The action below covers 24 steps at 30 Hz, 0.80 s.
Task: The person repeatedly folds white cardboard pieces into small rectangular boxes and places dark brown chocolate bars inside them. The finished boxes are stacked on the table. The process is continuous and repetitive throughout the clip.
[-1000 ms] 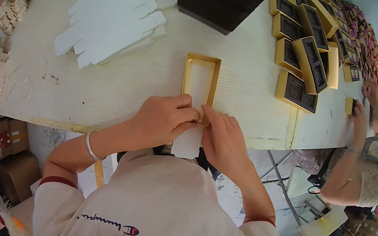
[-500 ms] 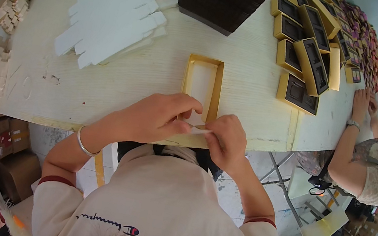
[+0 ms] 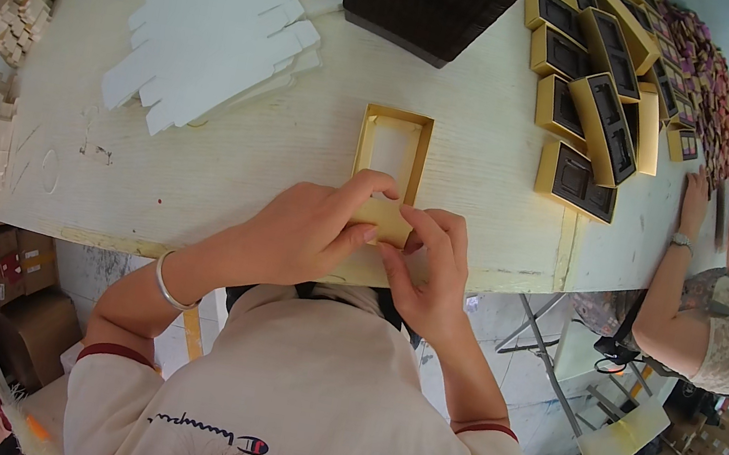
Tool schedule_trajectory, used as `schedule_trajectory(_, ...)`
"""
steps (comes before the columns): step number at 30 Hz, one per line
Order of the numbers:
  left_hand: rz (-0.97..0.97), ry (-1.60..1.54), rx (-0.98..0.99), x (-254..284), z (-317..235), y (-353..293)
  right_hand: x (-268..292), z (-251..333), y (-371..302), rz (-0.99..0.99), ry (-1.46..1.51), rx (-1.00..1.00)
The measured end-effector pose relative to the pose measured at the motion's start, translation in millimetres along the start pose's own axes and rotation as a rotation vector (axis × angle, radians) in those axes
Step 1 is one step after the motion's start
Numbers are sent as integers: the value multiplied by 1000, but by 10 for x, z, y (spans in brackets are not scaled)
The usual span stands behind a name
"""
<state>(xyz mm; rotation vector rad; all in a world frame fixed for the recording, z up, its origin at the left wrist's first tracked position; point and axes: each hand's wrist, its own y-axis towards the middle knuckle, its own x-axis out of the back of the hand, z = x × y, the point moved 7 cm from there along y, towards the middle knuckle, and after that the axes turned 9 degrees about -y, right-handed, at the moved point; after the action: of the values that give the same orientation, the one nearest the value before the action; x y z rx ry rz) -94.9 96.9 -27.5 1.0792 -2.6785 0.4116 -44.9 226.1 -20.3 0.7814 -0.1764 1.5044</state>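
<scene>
A small open gold cardboard box (image 3: 421, 155) with a white inside lies near the front edge of the table, its long sides running away from me. Both hands are at its near end, where a gold end flap (image 3: 382, 219) shows between my fingers. My left hand (image 3: 311, 226) has its index finger curled over the left wall and its thumb low on the flap. From the right, my right hand (image 3: 436, 265) pinches the near corner between thumb and bent fingers. The fingers partly hide that end.
Flat white cardboard blanks (image 3: 213, 35) lie at the left. A tall stack of dark trays (image 3: 428, 5) stands at the back. Gold boxes with dark inserts (image 3: 578, 179) are piled at the right. Beyond them, a co-worker's arm (image 3: 680, 264) reaches onto the table.
The white edge between my fingers has gone, and the gold end flap now stands at the box's near end. My right fingers have moved up onto that corner. The co-worker's hands have moved apart.
</scene>
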Motion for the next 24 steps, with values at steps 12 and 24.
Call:
schedule_trajectory(12, -396, 496, -476, -83, -130, -201, -63, 68, -16, 54, -438, 251)
schedule_trajectory(24, -21, 551, -81, -101, -8, 47, -190, 52, 250, 653, -499, 28)
